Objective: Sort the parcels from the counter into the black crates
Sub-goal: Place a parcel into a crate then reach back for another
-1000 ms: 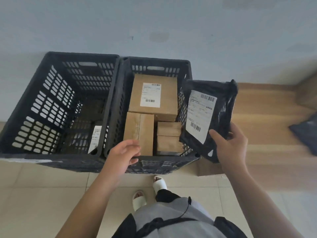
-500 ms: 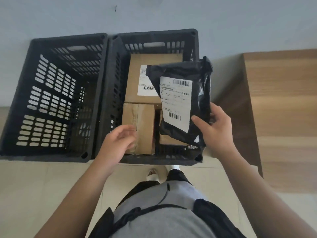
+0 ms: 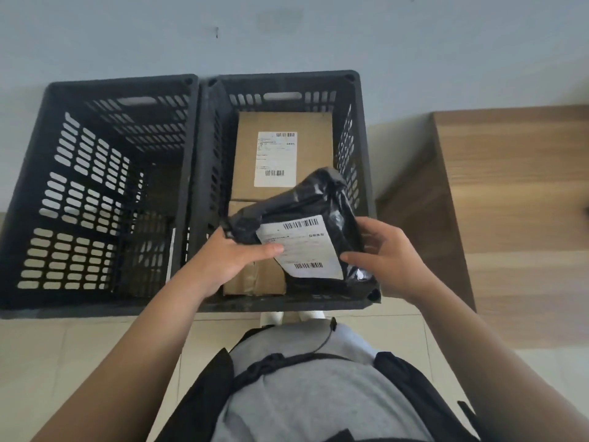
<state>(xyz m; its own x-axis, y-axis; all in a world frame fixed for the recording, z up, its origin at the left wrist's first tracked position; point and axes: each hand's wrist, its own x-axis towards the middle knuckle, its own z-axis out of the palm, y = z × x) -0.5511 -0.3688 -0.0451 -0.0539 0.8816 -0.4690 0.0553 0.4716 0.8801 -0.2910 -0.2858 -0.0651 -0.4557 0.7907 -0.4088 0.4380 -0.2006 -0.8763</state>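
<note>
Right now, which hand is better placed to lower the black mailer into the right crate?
Right hand: it grips the mailer at the side; left hand only pinches its corner.

Two black crates [image 3: 98, 193] [image 3: 360, 148], two cardboard boxes [image 3: 283, 154] [image 3: 255, 279] showing, one black mailer bag [image 3: 306, 212], two hands [image 3: 229, 260] [image 3: 392, 253].

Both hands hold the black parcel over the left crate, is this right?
Not quite: in the head view both hands, left and right, hold the black parcel over the right crate, not the left one.
</note>
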